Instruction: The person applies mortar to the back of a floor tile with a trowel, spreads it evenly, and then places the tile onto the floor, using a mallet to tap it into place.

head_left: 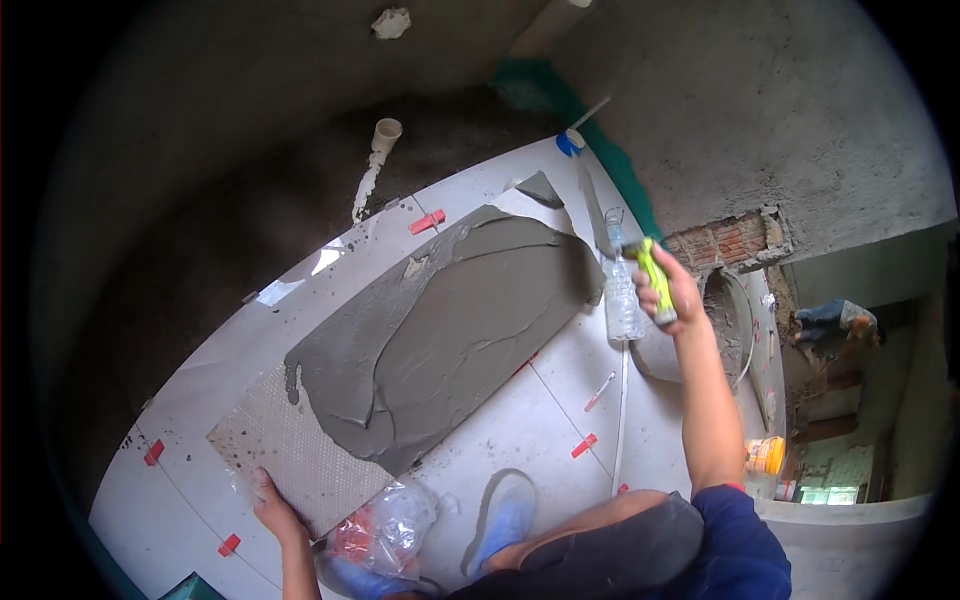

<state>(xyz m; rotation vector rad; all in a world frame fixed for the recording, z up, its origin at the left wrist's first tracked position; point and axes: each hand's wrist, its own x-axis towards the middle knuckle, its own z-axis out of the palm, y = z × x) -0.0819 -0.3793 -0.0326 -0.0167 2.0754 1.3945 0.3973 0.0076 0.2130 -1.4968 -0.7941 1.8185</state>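
A large tile [300, 445] lies back side up, its textured near-left end bare. Grey mortar [480, 300] covers most of the rest in a thick, partly smoothed layer with ridges. At the tile's near-left edge my left hand [277, 512] is closed on it, thumb on the textured back and the other fingers mostly hidden. My right hand [684, 298] grips the yellow-green handle of a trowel [594, 208], raised beyond the tile's right end. The blade points away from me and looks smeared with mortar. Just below it lies a clear plastic bottle [622, 310].
White floor tiles [520, 430] carry red levelling wedges [583, 446] along the joints. A clear plastic bag [390, 525] lies by my feet. A mortar-stained bucket [735, 320] stands right, near a yellow tub [765, 455]. An upright pipe [386, 134] rises from the dark ground.
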